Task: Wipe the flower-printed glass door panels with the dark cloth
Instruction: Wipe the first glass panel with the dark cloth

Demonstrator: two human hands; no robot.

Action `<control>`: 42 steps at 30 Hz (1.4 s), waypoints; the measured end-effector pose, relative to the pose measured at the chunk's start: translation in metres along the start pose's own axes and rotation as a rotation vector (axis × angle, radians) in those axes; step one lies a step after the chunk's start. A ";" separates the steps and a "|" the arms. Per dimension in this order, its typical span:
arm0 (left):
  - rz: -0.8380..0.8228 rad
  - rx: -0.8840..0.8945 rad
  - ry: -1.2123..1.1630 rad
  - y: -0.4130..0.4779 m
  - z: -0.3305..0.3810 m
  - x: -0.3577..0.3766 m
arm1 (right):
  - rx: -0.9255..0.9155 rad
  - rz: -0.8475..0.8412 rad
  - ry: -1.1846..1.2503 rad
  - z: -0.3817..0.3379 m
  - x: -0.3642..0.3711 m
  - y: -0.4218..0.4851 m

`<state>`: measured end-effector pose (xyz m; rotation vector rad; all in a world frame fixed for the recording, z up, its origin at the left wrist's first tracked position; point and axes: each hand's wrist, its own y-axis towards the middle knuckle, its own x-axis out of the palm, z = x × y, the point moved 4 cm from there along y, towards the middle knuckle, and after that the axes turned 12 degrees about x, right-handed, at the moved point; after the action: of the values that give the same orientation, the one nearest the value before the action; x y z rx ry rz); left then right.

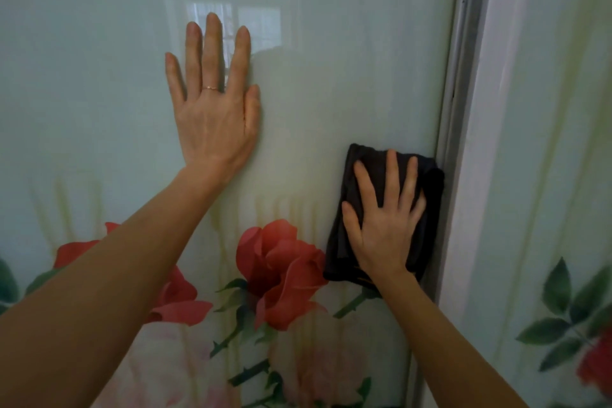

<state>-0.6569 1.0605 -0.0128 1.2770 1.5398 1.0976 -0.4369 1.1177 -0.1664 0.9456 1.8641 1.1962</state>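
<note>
The dark cloth [430, 195] lies folded flat against the left glass door panel [82, 93], its right edge touching the grey frame [460, 109]. The right hand [384, 228] hides much of its middle, pressing it to the glass with fingers straight and spread. The left hand [212, 116], wearing a thin ring [210, 88], rests flat and open on the panel higher up. Printed red roses [278, 268] lie below. The right panel [563, 142] is cut off by the picture's edge.
</note>
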 end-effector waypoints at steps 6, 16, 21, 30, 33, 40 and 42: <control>-0.007 0.004 -0.017 0.001 0.001 -0.001 | 0.040 0.071 0.059 -0.020 -0.010 0.056; -0.003 -0.002 0.009 0.003 -0.001 0.000 | 0.025 0.085 0.023 -0.009 0.002 0.002; -0.017 0.000 0.014 0.001 0.001 -0.001 | 0.021 0.023 0.033 0.000 0.005 -0.025; 0.002 0.001 0.009 0.000 0.001 0.000 | 0.026 0.185 0.061 -0.037 -0.008 0.068; 0.026 0.007 0.023 0.000 0.002 0.001 | 0.026 0.168 0.039 -0.039 -0.003 0.048; -0.003 0.007 0.006 -0.002 0.001 0.001 | -0.149 -0.025 -0.052 -0.025 0.013 -0.043; -0.004 0.012 0.001 -0.001 0.000 0.001 | -0.167 -0.026 -0.039 -0.025 0.011 -0.038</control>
<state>-0.6568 1.0612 -0.0137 1.2813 1.5513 1.0877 -0.4712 1.1058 -0.1961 0.8441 1.7119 1.2864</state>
